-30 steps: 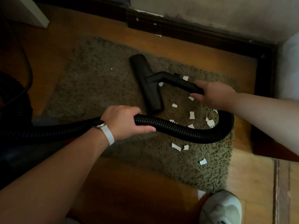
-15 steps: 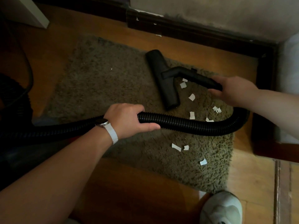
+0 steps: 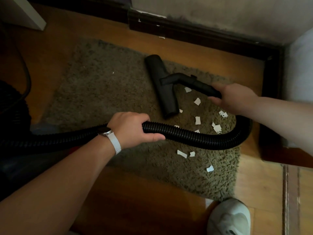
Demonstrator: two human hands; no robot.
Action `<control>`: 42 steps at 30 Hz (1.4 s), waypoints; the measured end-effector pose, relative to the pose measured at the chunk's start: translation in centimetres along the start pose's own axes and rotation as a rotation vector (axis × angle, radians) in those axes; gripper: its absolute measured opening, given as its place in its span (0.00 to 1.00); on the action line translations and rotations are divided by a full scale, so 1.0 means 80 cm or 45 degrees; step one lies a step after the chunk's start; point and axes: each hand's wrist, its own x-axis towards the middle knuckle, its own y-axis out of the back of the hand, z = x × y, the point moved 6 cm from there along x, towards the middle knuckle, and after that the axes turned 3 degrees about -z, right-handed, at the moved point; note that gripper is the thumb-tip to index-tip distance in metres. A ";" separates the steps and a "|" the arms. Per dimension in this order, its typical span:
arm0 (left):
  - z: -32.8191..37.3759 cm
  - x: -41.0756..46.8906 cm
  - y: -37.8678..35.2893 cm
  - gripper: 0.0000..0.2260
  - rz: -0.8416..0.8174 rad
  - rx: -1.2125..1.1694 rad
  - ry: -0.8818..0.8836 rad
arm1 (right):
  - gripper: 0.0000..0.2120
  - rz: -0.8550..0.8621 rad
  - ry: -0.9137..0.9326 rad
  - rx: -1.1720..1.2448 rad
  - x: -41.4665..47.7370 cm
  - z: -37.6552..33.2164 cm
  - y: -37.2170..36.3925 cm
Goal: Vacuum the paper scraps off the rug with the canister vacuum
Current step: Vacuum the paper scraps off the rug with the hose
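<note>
A shaggy olive rug (image 3: 105, 92) lies on the wooden floor. Several white paper scraps (image 3: 197, 120) are scattered over its right half. The black floor nozzle (image 3: 160, 85) rests on the rug, left of most scraps. My right hand (image 3: 234, 97) grips the black wand tube (image 3: 194, 83) behind the nozzle. My left hand (image 3: 132, 128), with a white watch on the wrist, grips the ribbed black hose (image 3: 199, 139), which curves right and up to the wand. The canister (image 3: 11, 112) is a dark shape at the left edge, mostly hidden.
A dark baseboard (image 3: 203, 36) runs along the wall beyond the rug and turns down the right side. A white shoe (image 3: 228, 217) stands on the floor (image 3: 135, 200) at the rug's near right corner. A white furniture edge (image 3: 28, 16) is at top left.
The nozzle slid right and away across the rug, then came back slightly left. My right hand moved with it; my left hand stayed on the hose.
</note>
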 end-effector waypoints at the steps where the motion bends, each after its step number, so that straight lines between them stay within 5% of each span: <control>1: -0.002 -0.001 -0.001 0.35 -0.003 -0.001 -0.006 | 0.16 -0.013 0.024 -0.001 0.001 -0.009 -0.001; 7: -0.008 -0.002 -0.001 0.37 -0.019 -0.021 -0.006 | 0.18 -0.031 0.099 0.042 -0.002 -0.024 -0.003; 17: 0.019 0.030 0.019 0.31 0.003 0.025 0.003 | 0.17 0.183 -0.071 0.346 -0.034 0.072 0.005; 25: 0.069 0.044 0.000 0.32 -0.047 0.062 -0.065 | 0.21 0.079 -0.173 0.415 -0.048 0.128 -0.022; 42: 0.048 0.037 -0.012 0.34 -0.094 -0.071 -0.112 | 0.16 -0.040 -0.069 0.412 -0.025 0.076 -0.038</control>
